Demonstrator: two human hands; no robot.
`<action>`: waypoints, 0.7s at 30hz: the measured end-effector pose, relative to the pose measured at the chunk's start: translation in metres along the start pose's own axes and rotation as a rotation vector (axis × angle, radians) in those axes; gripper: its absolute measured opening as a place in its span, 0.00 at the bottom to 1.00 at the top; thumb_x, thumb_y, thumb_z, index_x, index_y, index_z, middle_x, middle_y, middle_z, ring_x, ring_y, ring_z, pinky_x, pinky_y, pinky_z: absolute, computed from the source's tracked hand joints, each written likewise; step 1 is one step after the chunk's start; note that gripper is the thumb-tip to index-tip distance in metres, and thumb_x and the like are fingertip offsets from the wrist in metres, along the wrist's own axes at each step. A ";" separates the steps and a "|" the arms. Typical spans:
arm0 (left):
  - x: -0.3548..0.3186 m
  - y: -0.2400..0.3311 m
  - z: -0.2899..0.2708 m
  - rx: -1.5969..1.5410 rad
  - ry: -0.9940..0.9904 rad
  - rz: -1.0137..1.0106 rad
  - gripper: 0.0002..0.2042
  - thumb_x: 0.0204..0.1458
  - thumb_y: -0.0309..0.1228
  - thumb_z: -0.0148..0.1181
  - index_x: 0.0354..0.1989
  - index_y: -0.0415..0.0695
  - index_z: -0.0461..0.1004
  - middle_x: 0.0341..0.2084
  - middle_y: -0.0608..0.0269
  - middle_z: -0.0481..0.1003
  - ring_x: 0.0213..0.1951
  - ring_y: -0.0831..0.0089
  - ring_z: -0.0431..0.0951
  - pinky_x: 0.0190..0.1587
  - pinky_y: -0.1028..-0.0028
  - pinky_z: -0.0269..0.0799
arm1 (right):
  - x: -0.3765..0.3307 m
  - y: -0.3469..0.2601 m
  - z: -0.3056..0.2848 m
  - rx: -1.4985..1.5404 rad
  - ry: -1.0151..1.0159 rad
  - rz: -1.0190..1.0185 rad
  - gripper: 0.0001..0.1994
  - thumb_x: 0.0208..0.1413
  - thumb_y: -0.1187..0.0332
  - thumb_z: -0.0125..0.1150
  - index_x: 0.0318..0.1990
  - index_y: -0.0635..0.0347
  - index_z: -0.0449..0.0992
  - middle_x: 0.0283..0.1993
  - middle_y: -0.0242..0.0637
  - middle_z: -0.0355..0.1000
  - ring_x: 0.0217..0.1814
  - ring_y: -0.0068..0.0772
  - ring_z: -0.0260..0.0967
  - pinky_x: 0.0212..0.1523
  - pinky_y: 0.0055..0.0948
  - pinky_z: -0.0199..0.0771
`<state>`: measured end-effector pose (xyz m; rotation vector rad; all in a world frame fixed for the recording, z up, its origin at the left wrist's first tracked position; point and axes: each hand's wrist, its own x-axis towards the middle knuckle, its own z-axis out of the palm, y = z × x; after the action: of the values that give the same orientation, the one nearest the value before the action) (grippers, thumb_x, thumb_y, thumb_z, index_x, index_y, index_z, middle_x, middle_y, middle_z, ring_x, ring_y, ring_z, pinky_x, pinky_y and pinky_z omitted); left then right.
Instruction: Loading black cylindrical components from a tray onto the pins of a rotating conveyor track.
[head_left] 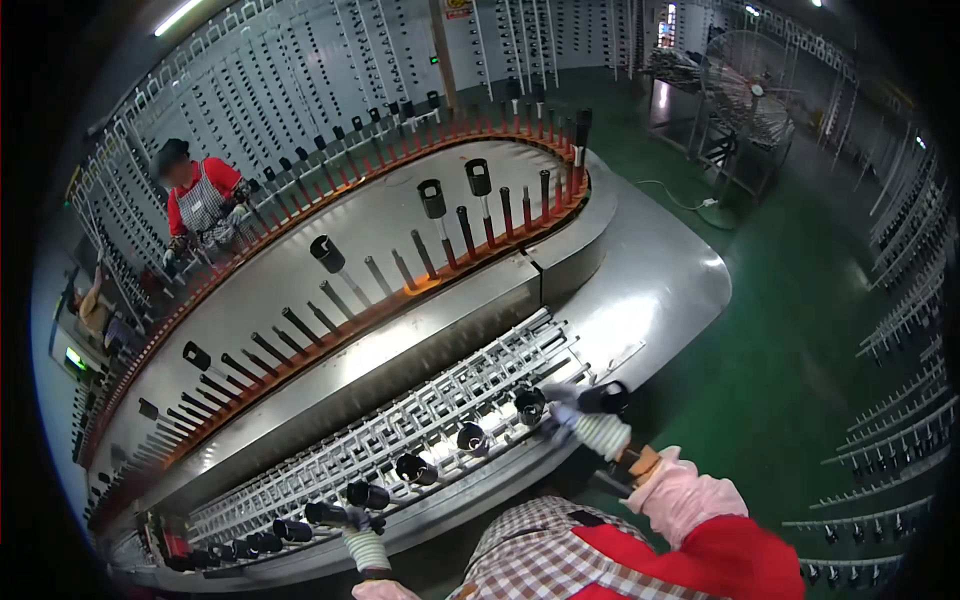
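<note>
My right hand (pixel 598 430), in a striped knit glove with a pink sleeve cover behind it, is at the near right edge of the metal table. Its blurred fingers appear closed on a black cylindrical cup (pixel 605 397), and another black cup (pixel 530 403) sits just left of them. My left hand (pixel 364 543), gloved alike, is at the near edge beside a black cup (pixel 327 514). Its fingers look curled, but what they grip is hidden. Between my hands, more black cups (pixel 415 468) stand in a slanting row on pale metal racks (pixel 390 430).
Beyond the racks, an oval conveyor (pixel 400 300) carries upright dark spindles, some capped with black cups (pixel 431 198). A co-worker (pixel 205 200) in red and a checked apron stands across it. A large fan (pixel 750 90) stands far right on the green floor (pixel 750 330); hanging racks (pixel 890 430) line the right.
</note>
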<state>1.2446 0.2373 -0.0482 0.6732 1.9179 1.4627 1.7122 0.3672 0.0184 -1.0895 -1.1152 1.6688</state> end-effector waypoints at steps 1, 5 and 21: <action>0.008 -0.003 -0.022 -0.009 -0.011 0.049 0.11 0.52 0.42 0.57 0.35 0.50 0.67 0.18 0.67 0.70 0.13 0.75 0.68 0.10 0.75 0.63 | 0.003 -0.029 0.009 -0.117 0.074 -0.079 0.22 0.56 0.66 0.54 0.58 0.58 0.62 0.36 0.35 0.73 0.23 0.27 0.70 0.20 0.22 0.71; -0.034 -0.072 -0.025 -0.102 0.057 -0.087 0.08 0.54 0.35 0.56 0.37 0.47 0.68 0.17 0.68 0.70 0.14 0.75 0.69 0.14 0.76 0.64 | 0.027 -0.014 -0.065 -0.491 -0.021 0.195 0.14 0.56 0.66 0.54 0.48 0.60 0.73 0.40 0.35 0.73 0.39 0.26 0.71 0.39 0.28 0.71; -0.131 -0.021 -0.043 -0.900 0.693 -0.130 0.22 0.58 0.48 0.45 0.54 0.48 0.60 0.47 0.55 0.68 0.45 0.58 0.72 0.41 0.61 0.73 | -0.009 -0.026 -0.154 -0.324 -0.003 -0.204 0.24 0.57 0.68 0.51 0.59 0.67 0.56 0.53 0.40 0.61 0.51 0.26 0.60 0.52 0.23 0.60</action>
<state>1.3007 0.1101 -0.0380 -0.4130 1.4046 2.3915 1.8650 0.4010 0.0094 -1.1280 -1.4823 1.3613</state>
